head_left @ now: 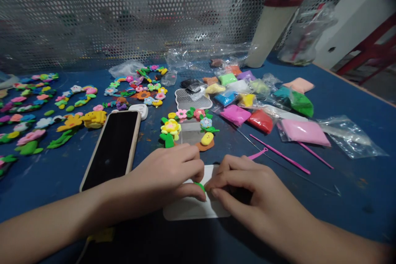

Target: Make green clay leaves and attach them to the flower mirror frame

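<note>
Between thumb and fingers of my left hand point(176, 175) is a small piece of green modelling clay point(200, 186). My right hand point(247, 189) is closed in a pinch close beside it, its fingertips near the clay; whether it grips anything is hidden. Both hands are over a white rectangular board point(192, 210) on the table. Just behind them lies a ring of clay decorations around a clear sheet point(190, 132), with a yellow flower point(170, 128), a pink flower, a blue flower and a small yellow figure point(207, 138).
A phone point(113, 144) lies left of my hands. Bagged coloured clay point(235, 114) and pink tools point(280, 154) are at the right. Finished clay pieces point(72, 121) spread over the left. A tumbler point(274, 29) stands at the back before a perforated metal panel point(139, 12).
</note>
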The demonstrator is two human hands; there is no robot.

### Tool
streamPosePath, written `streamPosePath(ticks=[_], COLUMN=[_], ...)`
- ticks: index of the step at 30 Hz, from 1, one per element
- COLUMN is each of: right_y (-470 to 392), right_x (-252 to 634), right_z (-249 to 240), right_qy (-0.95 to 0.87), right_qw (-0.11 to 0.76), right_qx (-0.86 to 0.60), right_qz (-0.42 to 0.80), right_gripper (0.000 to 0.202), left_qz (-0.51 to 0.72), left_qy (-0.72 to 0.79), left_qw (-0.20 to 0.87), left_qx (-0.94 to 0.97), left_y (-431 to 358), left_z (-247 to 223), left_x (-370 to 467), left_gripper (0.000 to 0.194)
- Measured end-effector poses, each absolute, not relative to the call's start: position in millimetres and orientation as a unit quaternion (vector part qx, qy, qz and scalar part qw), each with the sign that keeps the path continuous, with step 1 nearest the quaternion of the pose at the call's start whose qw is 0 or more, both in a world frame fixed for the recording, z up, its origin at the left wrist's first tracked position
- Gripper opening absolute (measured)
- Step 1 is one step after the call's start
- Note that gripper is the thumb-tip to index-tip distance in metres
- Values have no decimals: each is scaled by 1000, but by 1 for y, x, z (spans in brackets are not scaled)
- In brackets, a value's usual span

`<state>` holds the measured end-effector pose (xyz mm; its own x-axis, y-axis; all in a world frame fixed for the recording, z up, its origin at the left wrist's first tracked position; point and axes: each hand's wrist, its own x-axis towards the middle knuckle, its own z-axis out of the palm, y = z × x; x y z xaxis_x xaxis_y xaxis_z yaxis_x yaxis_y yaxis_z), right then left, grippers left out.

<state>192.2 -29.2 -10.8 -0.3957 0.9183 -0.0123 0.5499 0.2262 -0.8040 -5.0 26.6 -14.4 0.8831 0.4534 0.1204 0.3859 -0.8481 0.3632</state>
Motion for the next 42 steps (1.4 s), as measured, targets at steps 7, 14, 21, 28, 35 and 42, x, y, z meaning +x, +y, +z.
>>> streamPosePath(ticks=[7, 14, 21, 28, 35, 42], right_y=[-31, -30, -29, -27, -26, -24], right_x=[193, 192, 194, 194, 194, 194], right_z=[-11, -12, -12, -17, -13, -12], right_qy=[-747, -754, -780, -790, -768, -762], right_qw=[242, 242, 231, 240, 250, 266], right_qx=[-492, -490, -468, -454, -483, -481], right_qz=[376, 364, 344, 336, 337, 343], right_gripper=[20, 19, 20, 18, 19, 22], left_qz=[105, 98, 104, 109, 104, 110], left_qy=[218, 221, 212, 211, 231, 244], left_qw=[166, 161, 142, 116, 135, 189], left_qx=[956, 957, 961, 964, 958, 945], left_y=[26, 26, 26, 25, 24, 26], left_z=[-14, -15, -16, -12, -14, -15], left_x=[-6, -5, -6, -5, -5, -7], left_gripper=[27, 26, 29, 39, 28, 6])
